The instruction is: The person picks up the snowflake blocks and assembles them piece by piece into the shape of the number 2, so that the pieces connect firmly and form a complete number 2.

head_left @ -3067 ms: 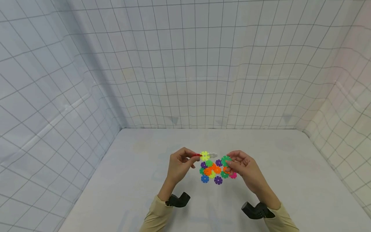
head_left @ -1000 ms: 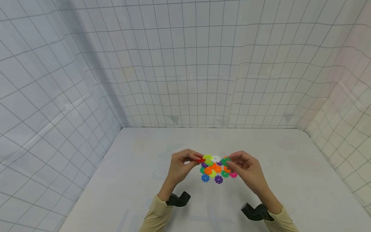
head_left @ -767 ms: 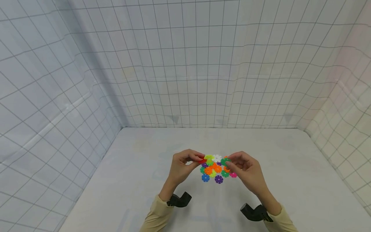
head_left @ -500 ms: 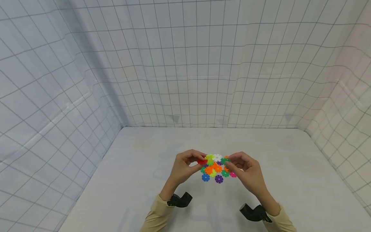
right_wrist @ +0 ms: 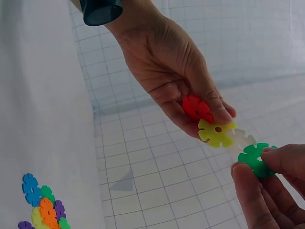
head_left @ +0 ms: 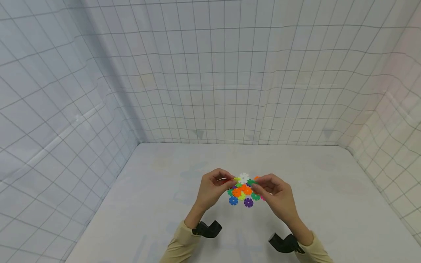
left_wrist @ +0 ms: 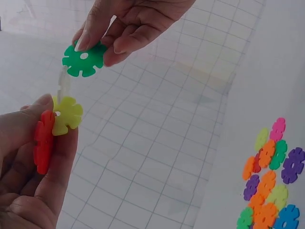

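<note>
Head: left hand point(head_left: 213, 188) and right hand point(head_left: 276, 195) hold a short disc chain point(head_left: 243, 178) above the white table point(head_left: 148, 204); the pile of notched discs point(head_left: 246, 190) on it looks unlinked. Far edge point(head_left: 184, 144) well beyond; table stretches wide both sides.

Left wrist: left hand pinches red disc point(left_wrist: 44, 140) beside yellow disc point(left_wrist: 70, 117); red-yellow-white looks joined.

Right wrist: right hand pinches green disc point(right_wrist: 251, 163) against white disc point(right_wrist: 242, 138); can't tell if slotted.
</note>
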`<state>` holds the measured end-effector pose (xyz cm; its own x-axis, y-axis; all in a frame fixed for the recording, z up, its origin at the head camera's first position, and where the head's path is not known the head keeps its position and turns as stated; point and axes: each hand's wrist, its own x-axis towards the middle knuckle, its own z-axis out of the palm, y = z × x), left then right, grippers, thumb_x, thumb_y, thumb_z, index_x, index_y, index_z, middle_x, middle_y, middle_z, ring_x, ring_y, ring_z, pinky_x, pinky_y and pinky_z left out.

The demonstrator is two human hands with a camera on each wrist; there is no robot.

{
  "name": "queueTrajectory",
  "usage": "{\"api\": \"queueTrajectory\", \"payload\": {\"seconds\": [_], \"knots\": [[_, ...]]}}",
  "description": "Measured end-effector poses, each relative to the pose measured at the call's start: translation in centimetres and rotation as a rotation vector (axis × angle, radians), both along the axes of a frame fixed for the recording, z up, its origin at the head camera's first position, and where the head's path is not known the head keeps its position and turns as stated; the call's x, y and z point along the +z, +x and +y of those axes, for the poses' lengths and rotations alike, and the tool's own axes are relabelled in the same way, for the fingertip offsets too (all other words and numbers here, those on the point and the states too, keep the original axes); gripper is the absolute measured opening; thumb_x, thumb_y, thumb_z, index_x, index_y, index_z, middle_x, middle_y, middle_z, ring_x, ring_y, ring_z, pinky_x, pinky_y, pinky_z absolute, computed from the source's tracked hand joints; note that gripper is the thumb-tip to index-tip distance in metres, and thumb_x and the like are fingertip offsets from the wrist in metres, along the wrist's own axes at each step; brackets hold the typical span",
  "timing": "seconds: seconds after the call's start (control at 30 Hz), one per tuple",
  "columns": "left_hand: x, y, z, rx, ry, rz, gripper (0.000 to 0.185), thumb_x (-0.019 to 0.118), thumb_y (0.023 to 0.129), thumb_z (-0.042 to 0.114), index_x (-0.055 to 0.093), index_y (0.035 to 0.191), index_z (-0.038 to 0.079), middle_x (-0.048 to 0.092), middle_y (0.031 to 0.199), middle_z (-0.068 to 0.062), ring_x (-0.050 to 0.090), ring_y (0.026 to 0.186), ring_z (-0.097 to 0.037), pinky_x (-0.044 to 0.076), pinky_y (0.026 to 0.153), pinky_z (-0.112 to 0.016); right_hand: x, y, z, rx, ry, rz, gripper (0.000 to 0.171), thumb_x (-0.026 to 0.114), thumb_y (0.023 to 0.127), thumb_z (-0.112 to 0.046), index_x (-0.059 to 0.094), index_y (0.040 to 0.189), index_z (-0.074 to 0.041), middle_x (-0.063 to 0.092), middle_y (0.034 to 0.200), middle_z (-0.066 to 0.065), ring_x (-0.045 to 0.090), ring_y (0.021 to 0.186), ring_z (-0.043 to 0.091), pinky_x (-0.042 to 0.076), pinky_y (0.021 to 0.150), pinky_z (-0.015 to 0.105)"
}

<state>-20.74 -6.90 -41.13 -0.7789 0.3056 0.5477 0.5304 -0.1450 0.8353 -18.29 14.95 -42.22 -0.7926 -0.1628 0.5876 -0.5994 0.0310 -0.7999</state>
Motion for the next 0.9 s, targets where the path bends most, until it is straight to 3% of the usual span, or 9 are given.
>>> {"api": "queueTrajectory", "payload": {"seconds": [0.13, 0.23, 0.37, 0.5, 0.6, 0.77, 0.9], "knots": [[0.2, 0.2, 0.2, 0.029, -0.016, -0.044, 0.011, 0.066, 0.083, -0.011, 0.063, 0.093, -0.011, 0.064, 0.090, -0.022, 0.068, 0.070, -0.023, 0.055, 0.066, -0.037, 1.0, 0.6, -0.5, -0.027, 0.023, 0.036, 0.022, 0.063, 0.077, 0.023, 0.062, 0.091, 0.007, 0.062, 0.083, 0.019, 0.066, 0.073, 0.030, 0.054, 0.068, 0.027], [0.4, 0.3, 0.2, 0.037, -0.032, -0.035, 0.010, 0.066, 0.083, -0.011, 0.065, 0.093, -0.012, 0.064, 0.089, -0.023, 0.068, 0.069, -0.024, 0.055, 0.066, -0.036, 1.7, 0.9, -0.7, -0.044, 0.038, 0.064, 0.022, 0.064, 0.074, 0.026, 0.062, 0.088, 0.009, 0.060, 0.080, 0.019, 0.065, 0.071, 0.034, 0.054, 0.068, 0.027], [0.6, 0.5, 0.3, 0.053, -0.066, -0.010, 0.006, 0.065, 0.083, -0.011, 0.064, 0.089, -0.012, 0.064, 0.091, -0.023, 0.067, 0.070, -0.027, 0.055, 0.066, -0.035, 1.4, 0.7, -0.6, -0.071, 0.063, 0.101, 0.023, 0.066, 0.073, 0.025, 0.064, 0.086, 0.006, 0.061, 0.080, 0.015, 0.066, 0.071, 0.025, 0.054, 0.068, 0.026], [0.7, 0.6, 0.5, 0.076, -0.120, -0.016, 0.005, 0.064, 0.086, -0.008, 0.061, 0.089, -0.009, 0.064, 0.100, -0.021, 0.066, 0.084, -0.026, 0.054, 0.071, -0.032, 0.2, 0.0, -0.1, -0.071, 0.069, 0.097, 0.025, 0.067, 0.075, 0.021, 0.068, 0.089, 0.000, 0.063, 0.083, 0.010, 0.066, 0.074, 0.016, 0.054, 0.068, 0.026], [0.8, 0.7, 0.6, 0.054, -0.136, -0.041, 0.004, 0.062, 0.088, -0.007, 0.059, 0.091, -0.009, 0.063, 0.108, -0.021, 0.064, 0.093, -0.028, 0.053, 0.076, -0.032, -0.3, -0.3, 0.2, -0.066, 0.073, 0.108, 0.026, 0.068, 0.076, 0.019, 0.070, 0.091, -0.001, 0.065, 0.085, 0.009, 0.066, 0.075, 0.015, 0.054, 0.068, 0.027], [0.9, 0.8, 0.4, -0.037, -0.105, -0.157, 0.005, 0.060, 0.090, -0.004, 0.056, 0.089, -0.007, 0.061, 0.114, -0.022, 0.062, 0.101, -0.031, 0.051, 0.082, -0.034, -0.2, -0.3, 0.2, -0.116, 0.138, 0.160, 0.025, 0.070, 0.076, 0.016, 0.070, 0.093, -0.003, 0.069, 0.085, 0.008, 0.068, 0.072, 0.014, 0.054, 0.065, 0.026], [1.0, 0.9, 0.3, -0.075, -0.076, -0.291, 0.008, 0.060, 0.091, -0.002, 0.056, 0.091, -0.008, 0.062, 0.109, -0.018, 0.065, 0.094, -0.030, 0.053, 0.079, -0.036, 0.7, 0.2, -0.4, -0.140, 0.186, 0.204, 0.025, 0.071, 0.073, 0.018, 0.069, 0.092, 0.001, 0.069, 0.082, 0.011, 0.068, 0.068, 0.019, 0.053, 0.064, 0.024]]}}
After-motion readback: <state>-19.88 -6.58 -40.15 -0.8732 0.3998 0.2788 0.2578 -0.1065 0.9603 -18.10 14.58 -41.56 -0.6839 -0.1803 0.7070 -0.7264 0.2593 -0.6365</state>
